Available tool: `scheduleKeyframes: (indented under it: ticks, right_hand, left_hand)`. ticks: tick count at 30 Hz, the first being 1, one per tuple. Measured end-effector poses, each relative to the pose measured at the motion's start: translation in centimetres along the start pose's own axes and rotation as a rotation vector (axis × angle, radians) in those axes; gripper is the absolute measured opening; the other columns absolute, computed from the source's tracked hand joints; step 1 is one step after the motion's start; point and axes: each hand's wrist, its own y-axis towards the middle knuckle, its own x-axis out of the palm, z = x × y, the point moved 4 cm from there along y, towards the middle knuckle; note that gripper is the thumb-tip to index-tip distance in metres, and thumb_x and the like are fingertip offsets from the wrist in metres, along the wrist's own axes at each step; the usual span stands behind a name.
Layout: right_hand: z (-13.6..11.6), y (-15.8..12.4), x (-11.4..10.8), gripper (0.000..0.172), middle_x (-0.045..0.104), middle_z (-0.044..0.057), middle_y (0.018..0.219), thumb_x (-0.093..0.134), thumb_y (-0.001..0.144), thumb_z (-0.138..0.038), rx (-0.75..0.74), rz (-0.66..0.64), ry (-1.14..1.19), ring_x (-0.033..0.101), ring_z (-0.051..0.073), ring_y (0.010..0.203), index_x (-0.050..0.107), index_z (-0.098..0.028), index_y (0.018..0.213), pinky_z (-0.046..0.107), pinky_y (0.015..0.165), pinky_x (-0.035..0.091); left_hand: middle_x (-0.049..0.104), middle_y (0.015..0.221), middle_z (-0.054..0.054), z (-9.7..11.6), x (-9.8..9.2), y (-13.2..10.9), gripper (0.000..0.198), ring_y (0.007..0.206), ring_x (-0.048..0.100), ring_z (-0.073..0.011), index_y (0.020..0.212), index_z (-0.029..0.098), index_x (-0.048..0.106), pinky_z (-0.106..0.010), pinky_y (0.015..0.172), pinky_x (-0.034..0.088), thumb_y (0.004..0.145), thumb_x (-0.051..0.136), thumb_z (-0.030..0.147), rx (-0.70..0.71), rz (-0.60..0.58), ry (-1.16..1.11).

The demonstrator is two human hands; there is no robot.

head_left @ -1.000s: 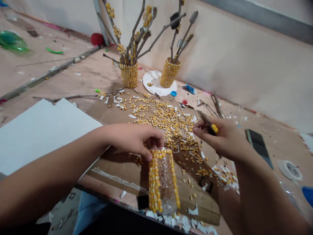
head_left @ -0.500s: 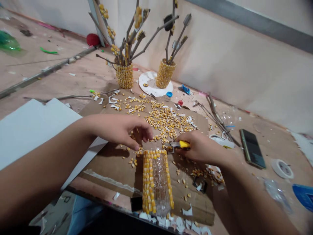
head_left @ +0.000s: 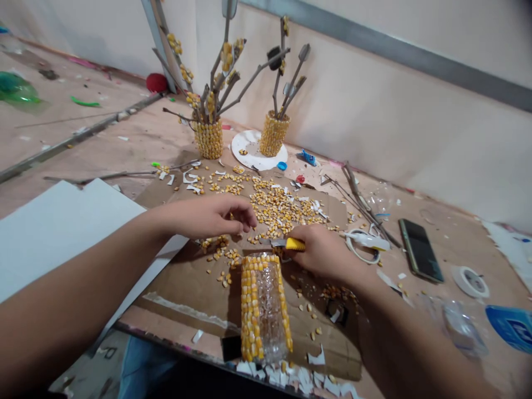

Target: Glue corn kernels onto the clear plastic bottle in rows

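In my right hand [head_left: 318, 249] is a yellow utility knife [head_left: 295, 244], its blade out and pointing left over the corn kernels. My left hand [head_left: 226, 216] hovers over the cardboard, fingers loosely curled and thumb a little apart from them, with nothing visible between. Below both hands stands a clear plastic bottle piece [head_left: 270, 310], covered with rows of corn kernels except for a bare strip down its front. Neither hand touches it. Loose corn kernels [head_left: 276, 208] lie scattered beyond the hands on a cardboard sheet [head_left: 178, 282].
Two kernel-covered pots [head_left: 208, 138] with branches stand at the back, one on a white disc [head_left: 249, 160]. To the right lie sticks [head_left: 357, 194], a hot glue gun [head_left: 369, 241], a phone [head_left: 420, 249] and a tape roll [head_left: 471, 281]. White sheets [head_left: 62, 233] lie left.
The knife has moved slightly left, its blade now reaching toward my left hand. My left hand's fingers have curled in more. The camera view has shifted slightly.
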Motion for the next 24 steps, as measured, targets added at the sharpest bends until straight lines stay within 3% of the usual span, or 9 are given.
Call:
scheduleKeyframes:
  ticks: [4, 8, 11, 16, 24]
  right_hand:
    - [0.2, 0.0, 0.0, 0.012, 0.063, -0.001, 0.068, 0.070, 0.080, -0.013, 0.000, 0.068, 0.044, 0.053, 0.015, 0.063, 0.064, -0.021, 0.072, 0.027, 0.059, 0.033]
    - [0.0, -0.2, -0.6, 0.014, 0.068, -0.001, 0.073, 0.070, 0.094, -0.035, -0.046, 0.283, 0.419, 0.057, 0.015, 0.065, 0.073, -0.022, 0.087, 0.027, 0.060, 0.041]
    - [-1.5, -0.7, -0.9, 0.013, 0.069, -0.002, 0.074, 0.073, 0.093, -0.035, -0.173, 0.456, 0.638, 0.057, 0.014, 0.063, 0.076, -0.024, 0.090, 0.028, 0.060, 0.044]
    - [-4.2, -1.6, -1.3, 0.007, 0.072, -0.001, 0.075, 0.075, 0.091, -0.020, -0.359, 0.668, 0.677, 0.065, 0.015, 0.068, 0.076, -0.024, 0.085, 0.030, 0.065, 0.050]
    - [-4.3, -1.8, -1.1, 0.007, 0.071, -0.001, 0.075, 0.078, 0.088, -0.018, -0.316, 0.728, 0.608, 0.065, 0.015, 0.067, 0.075, -0.023, 0.084, 0.029, 0.063, 0.051]
  left_hand:
    - [0.076, 0.088, -0.002, -0.3, 0.2, 0.6, 0.013, 0.080, 0.068, -0.0168, 0.093, 0.018, 0.074, -0.028, 0.075, 0.050, 0.083, 0.066, 0.020, 0.010, 0.176, -0.037]
    - [0.075, 0.084, -0.003, 0.0, 1.3, 0.9, 0.013, 0.074, 0.064, -0.0152, 0.092, 0.016, 0.074, -0.028, 0.071, 0.049, 0.084, 0.071, 0.026, 0.056, 0.365, -0.234]
    - [0.075, 0.083, -0.003, 1.0, 2.8, 0.8, 0.020, 0.072, 0.064, -0.0142, 0.096, 0.016, 0.076, -0.027, 0.067, 0.049, 0.085, 0.075, 0.032, 0.125, 0.362, -0.377]
    - [0.076, 0.080, -0.003, 2.4, 4.6, 0.3, 0.018, 0.071, 0.063, -0.0128, 0.088, 0.015, 0.079, -0.026, 0.068, 0.047, 0.084, 0.078, 0.032, 0.158, 0.344, -0.615]
    - [0.060, 0.067, 0.003, 2.2, 5.6, 0.4, 0.027, 0.059, 0.047, -0.0098, 0.083, 0.015, 0.071, -0.023, 0.054, 0.032, 0.086, 0.075, 0.041, 0.037, 0.291, -0.671]
